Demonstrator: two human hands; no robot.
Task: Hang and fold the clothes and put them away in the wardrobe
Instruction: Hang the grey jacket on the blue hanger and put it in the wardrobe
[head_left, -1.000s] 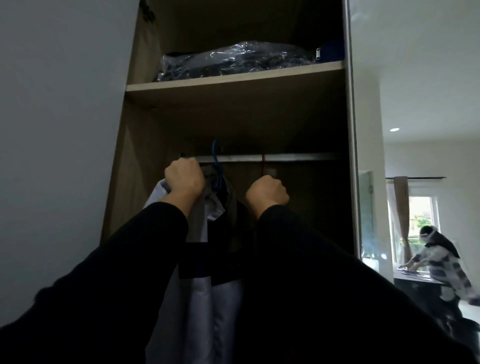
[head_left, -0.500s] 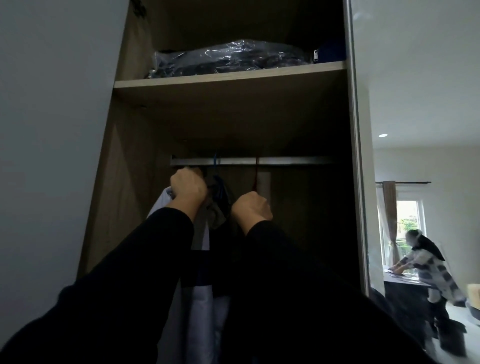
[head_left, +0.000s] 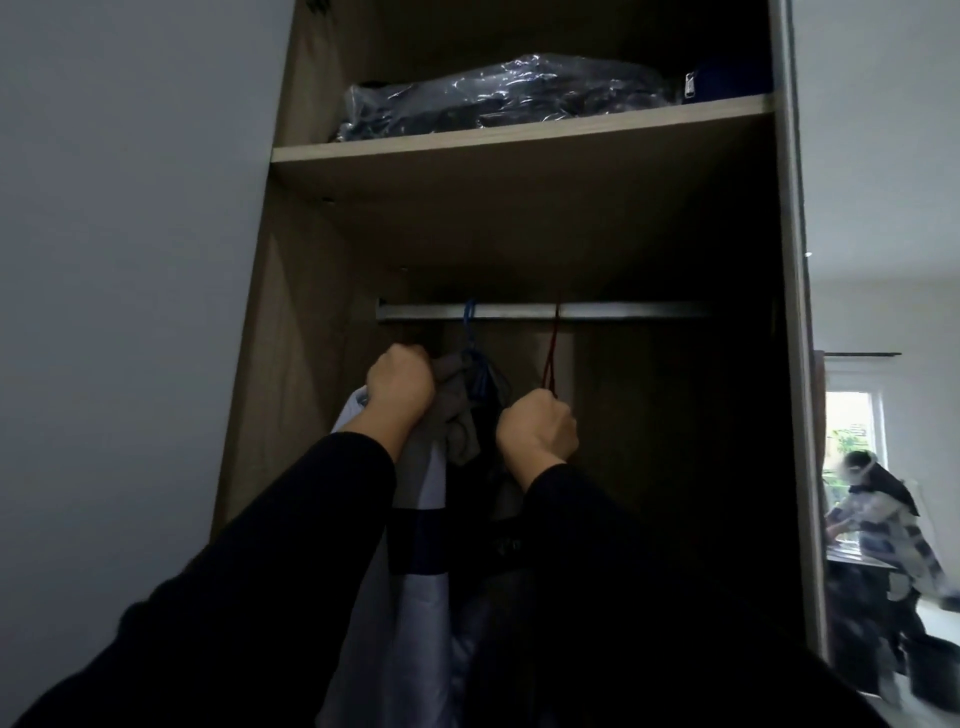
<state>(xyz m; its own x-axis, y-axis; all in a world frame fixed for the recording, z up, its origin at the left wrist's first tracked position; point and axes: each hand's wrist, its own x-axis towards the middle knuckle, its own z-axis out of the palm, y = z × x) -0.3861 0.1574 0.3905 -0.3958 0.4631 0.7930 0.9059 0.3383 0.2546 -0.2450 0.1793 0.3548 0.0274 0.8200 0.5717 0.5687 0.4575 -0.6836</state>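
Note:
Inside the open wardrobe a metal rail (head_left: 623, 310) runs under the shelf. A blue hanger (head_left: 470, 332) hooks over the rail and carries dark and grey clothes (head_left: 460, 415). A red hanger (head_left: 551, 353) also hooks over the rail, to its right. My right hand (head_left: 537, 428) is closed around the red hanger's lower part, with a dark garment (head_left: 506, 525) below it. My left hand (head_left: 400, 384) is fisted on the top of a white garment with a dark band (head_left: 421, 525) at the left end of the row.
A wooden shelf (head_left: 519, 140) above the rail holds a plastic-wrapped dark bundle (head_left: 498, 98) and a blue item (head_left: 727, 83). The wardrobe's left wall (head_left: 270, 332) and right frame (head_left: 795, 364) bound the space. Another person (head_left: 883, 525) bends over a table by a window at the far right.
The view has shifted, with the rail now higher in it. Both hands stay raised and closed on the clothes; the red hanger's hook now sits over the rail.

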